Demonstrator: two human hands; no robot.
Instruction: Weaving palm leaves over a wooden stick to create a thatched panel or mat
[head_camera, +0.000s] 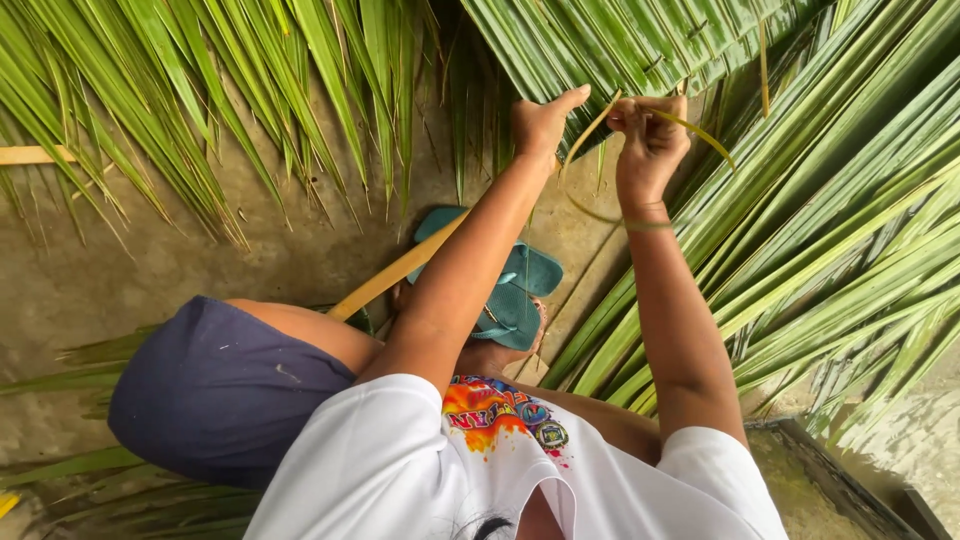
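Both hands, left hand (545, 122) and right hand (648, 140), pinch a thin palm-leaf strip (690, 128) taut, grip pressed tight, above the woven palm fronds (640, 40).

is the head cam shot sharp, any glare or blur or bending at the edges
Head view: soft, even daylight with no hard shadows; the left hand, right hand and the leaf strip between them are fairly sharp; the palm fronds look a little smeared near the right edge; the concrete floor shows no glare; wide-angle bending stretches the white shirt at the bottom.
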